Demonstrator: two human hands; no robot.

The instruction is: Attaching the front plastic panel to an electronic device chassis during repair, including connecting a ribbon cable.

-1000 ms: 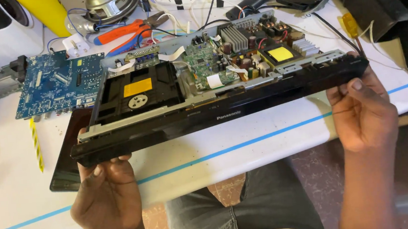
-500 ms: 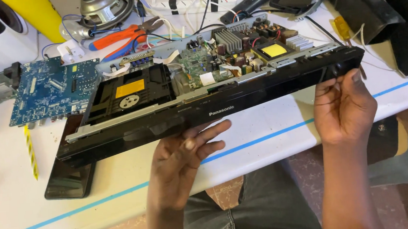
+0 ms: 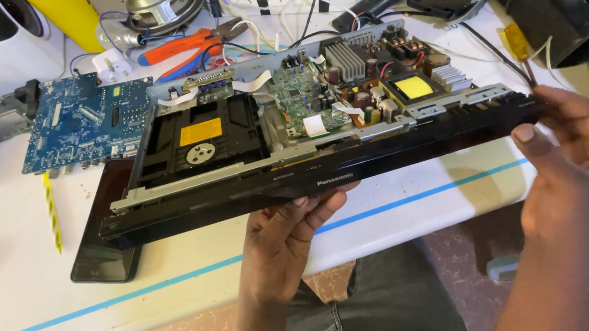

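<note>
From the head camera, an opened disc player (image 3: 307, 143) with its cover off is held tilted above the edge of a white table (image 3: 410, 212), its glossy black front panel (image 3: 324, 181) facing the person. The left hand (image 3: 286, 240) supports the player from below near the middle of that panel, fingers curled up under its lower edge. The right hand (image 3: 573, 143) grips the right end of the panel, thumb on the front and fingers closed around the corner.

Inside the chassis sit a black disc drive (image 3: 201, 138) with a yellow label (on the left) and a green circuit board (image 3: 303, 102) with a yellow-topped transformer (image 3: 413, 87) on the right. Behind the player's left end a blue circuit board (image 3: 81, 123) lies flat on the table, and beyond it orange-handled pliers (image 3: 180, 48). A dark smartphone (image 3: 105, 254) lies face up under the player's left end. A blue tape line (image 3: 177, 280) runs along the table edge.
</note>
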